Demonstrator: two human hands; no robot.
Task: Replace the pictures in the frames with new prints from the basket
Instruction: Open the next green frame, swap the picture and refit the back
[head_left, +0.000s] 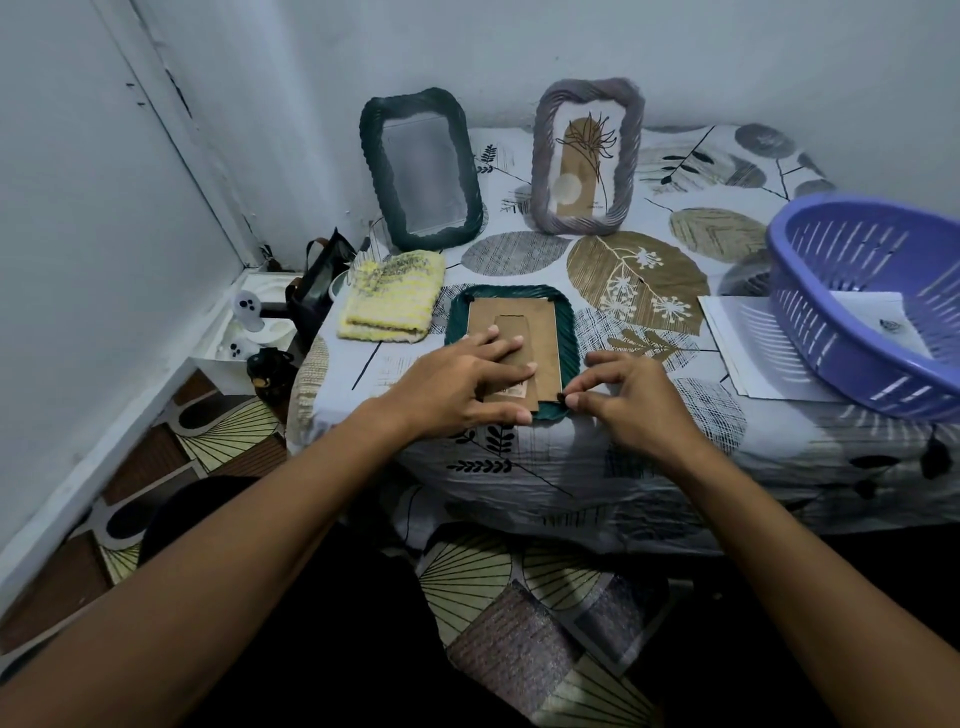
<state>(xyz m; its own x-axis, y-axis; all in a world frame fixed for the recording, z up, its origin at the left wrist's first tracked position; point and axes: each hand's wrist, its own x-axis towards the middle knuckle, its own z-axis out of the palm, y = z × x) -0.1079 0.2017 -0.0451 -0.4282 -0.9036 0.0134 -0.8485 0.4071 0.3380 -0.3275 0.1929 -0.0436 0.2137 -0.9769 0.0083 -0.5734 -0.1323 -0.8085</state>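
Tabletop (597, 467), leaf-print cloth: purple basket (857, 312) at 3 o'clock, green frame (563, 332) face-down near front edge. Left hand (457, 384), fingers straight, presses its cardboard backing (540, 332). Right hand (631, 395), at frame's 5 o'clock corner, pinches a small dark tab (562, 398).

A green frame (565, 332) lies face down on the leaf-print tablecloth (519, 254), brown backing board (540, 332) up. The left hand (457, 387) presses flat on that board, fingers spread, while the right hand (631, 387) pinches a small dark tab (562, 398) at the frame's near corner. Behind stand a dark frame (421, 166) and a grey frame (584, 156) with a plant print. Yellow cloth (392, 299) on the left, purple basket (867, 301) on the right holding paper.
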